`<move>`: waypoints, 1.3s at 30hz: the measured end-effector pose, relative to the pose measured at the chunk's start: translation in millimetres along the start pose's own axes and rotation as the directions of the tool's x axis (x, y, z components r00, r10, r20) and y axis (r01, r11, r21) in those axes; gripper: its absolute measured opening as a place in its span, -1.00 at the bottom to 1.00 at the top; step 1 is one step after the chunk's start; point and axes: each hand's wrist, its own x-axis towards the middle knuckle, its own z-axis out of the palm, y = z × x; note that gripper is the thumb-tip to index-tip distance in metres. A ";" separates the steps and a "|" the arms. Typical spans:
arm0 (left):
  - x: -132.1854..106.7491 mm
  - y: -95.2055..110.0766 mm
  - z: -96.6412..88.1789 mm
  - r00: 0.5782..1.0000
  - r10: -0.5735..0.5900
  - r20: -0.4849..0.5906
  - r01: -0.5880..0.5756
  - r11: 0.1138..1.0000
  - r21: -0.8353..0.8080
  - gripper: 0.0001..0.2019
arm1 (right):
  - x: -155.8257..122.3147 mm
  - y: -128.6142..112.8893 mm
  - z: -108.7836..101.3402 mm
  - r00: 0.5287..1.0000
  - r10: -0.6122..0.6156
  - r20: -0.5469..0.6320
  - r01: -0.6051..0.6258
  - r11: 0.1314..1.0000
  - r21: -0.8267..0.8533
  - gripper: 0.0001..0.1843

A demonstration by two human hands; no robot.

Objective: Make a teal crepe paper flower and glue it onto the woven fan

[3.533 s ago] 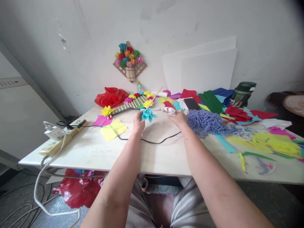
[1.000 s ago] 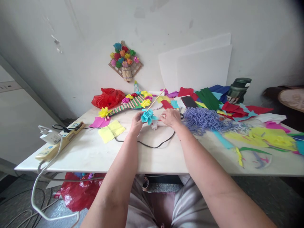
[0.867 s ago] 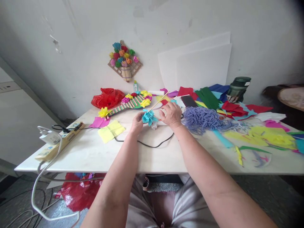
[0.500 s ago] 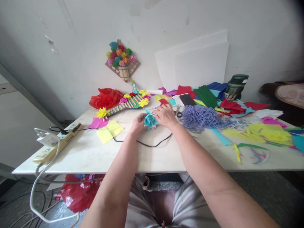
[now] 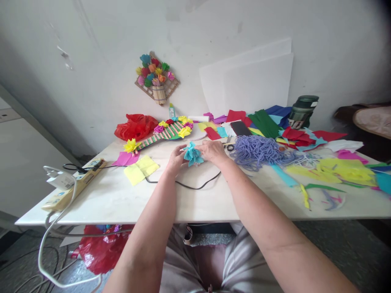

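Note:
Between my two hands, just above the middle of the table, is a blue paper flower (image 5: pixel 193 154) with ruffled petals. My left hand (image 5: pixel 177 158) is closed on its left side, thumb and fingers at the petals. From the right, my right hand (image 5: pixel 213 151) pinches the flower's edge with its fingers bent. Behind them lies a guitar-shaped craft piece (image 5: pixel 161 134) with a green face, pale strips and yellow, pink and red paper flowers. Scissors (image 5: pixel 230 147) lie just right of my right hand, beside a heap of purple yarn (image 5: pixel 255 149).
Crepe paper pieces (image 5: pixel 265 124) in many colours cover the back right, with a dark phone (image 5: pixel 240 128) and a green bottle (image 5: pixel 304 112). At left are a power strip (image 5: pixel 82 183), yellow paper squares (image 5: pixel 141 169) and a red plastic bag (image 5: pixel 136 126). A black cable (image 5: pixel 195 187) crosses in front.
My right hand has drawn back slightly from over the flower, its fingers now more bent at the right edge. More of the blue petals shows, turned toward me.

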 end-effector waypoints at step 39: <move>-6.9 12.0 1.9 1.000 0.001 0.012 -0.001 1.000 -0.022 -0.53 | 2.6 -6.7 1.6 0.999 -0.026 -0.036 0.026 1.000 -0.014 -0.61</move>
